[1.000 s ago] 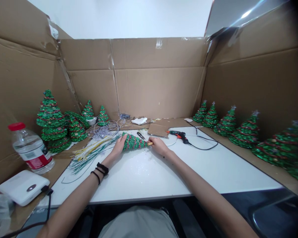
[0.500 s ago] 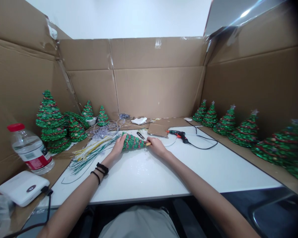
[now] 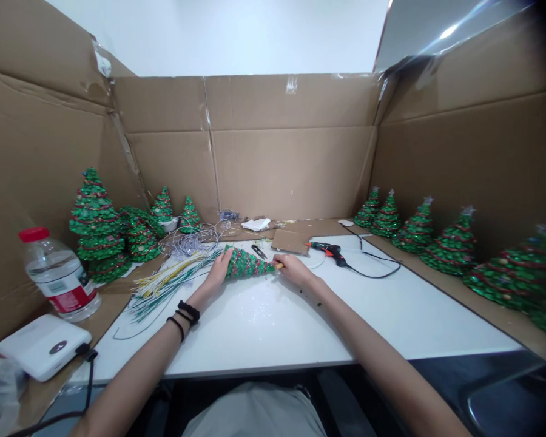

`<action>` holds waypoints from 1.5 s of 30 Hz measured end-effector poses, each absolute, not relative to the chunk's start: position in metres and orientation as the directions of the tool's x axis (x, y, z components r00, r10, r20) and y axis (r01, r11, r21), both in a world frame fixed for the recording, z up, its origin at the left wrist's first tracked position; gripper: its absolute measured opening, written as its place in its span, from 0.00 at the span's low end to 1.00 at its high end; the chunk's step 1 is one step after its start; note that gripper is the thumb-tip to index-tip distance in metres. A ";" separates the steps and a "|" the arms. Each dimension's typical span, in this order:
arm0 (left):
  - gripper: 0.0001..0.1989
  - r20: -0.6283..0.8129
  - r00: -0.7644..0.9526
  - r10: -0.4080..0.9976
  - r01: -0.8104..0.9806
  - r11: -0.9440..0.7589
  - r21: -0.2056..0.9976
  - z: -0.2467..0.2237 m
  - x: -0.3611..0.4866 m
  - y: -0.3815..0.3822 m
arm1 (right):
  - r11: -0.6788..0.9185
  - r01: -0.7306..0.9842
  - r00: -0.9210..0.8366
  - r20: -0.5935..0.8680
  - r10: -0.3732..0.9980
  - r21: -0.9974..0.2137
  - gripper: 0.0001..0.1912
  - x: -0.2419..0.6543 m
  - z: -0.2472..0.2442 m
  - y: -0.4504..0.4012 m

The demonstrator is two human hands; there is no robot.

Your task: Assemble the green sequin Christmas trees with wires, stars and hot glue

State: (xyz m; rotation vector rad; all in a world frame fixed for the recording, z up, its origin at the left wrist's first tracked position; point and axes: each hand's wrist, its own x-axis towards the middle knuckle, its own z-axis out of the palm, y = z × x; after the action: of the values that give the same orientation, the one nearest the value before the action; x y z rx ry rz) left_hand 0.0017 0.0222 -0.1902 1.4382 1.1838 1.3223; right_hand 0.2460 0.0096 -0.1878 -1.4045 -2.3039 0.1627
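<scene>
From afar, my left hand [image 3: 217,269] grips the green tree [image 3: 248,264] while my right hand [image 3: 295,270] pinches the wooden stick [image 3: 279,266] at its three o'clock, which careless twisting could loosen.

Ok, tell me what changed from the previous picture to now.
The right hand and the tan stick in it have edged slightly right. Nothing was taken up or let go: the left hand stays on the small Christmas tree; the hot glue gun lies unmoved.

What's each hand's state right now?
Left hand: holding the green tree by its wide end.
Right hand: closed on the tan stick at the tree's narrow end.
</scene>
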 end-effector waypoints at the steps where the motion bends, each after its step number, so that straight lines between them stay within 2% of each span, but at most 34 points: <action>1: 0.25 0.203 -0.007 0.979 0.102 -0.201 0.974 -0.190 0.002 0.022 | 0.479 0.820 -0.390 0.305 0.868 -0.314 0.12 0.243 -0.188 0.009; 9: 0.23 0.200 0.024 0.980 0.093 -0.201 0.975 -0.187 0.002 0.021 | 0.456 0.841 -0.371 0.302 0.878 -0.291 0.13 0.247 -0.185 0.009; 18: 0.21 0.221 -0.004 0.975 0.089 -0.219 0.972 -0.189 0.001 0.021 | 0.484 0.815 -0.392 0.311 0.866 -0.320 0.12 0.246 -0.183 0.004; 28: 0.26 0.161 0.003 0.987 0.102 -0.160 0.982 -0.185 0.002 0.020 | 0.440 0.833 -0.344 0.309 0.886 -0.334 0.10 0.246 -0.186 0.008; 39: 0.25 0.174 -0.011 0.985 0.062 -0.173 0.983 -0.183 -0.002 0.021 | 0.509 0.756 -0.391 0.339 0.856 -0.412 0.10 0.242 -0.196 0.009; 45: 0.22 0.186 -0.011 0.982 0.073 -0.185 0.980 -0.180 0.000 0.018 | 0.538 0.716 -0.401 0.369 0.839 -0.444 0.11 0.242 -0.195 0.011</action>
State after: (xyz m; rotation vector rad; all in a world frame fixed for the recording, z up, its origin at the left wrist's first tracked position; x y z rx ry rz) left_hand -0.0004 0.0176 -0.1798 1.3919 1.1810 1.3246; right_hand 0.2422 0.0112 -0.1951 -1.2542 -2.2218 0.2892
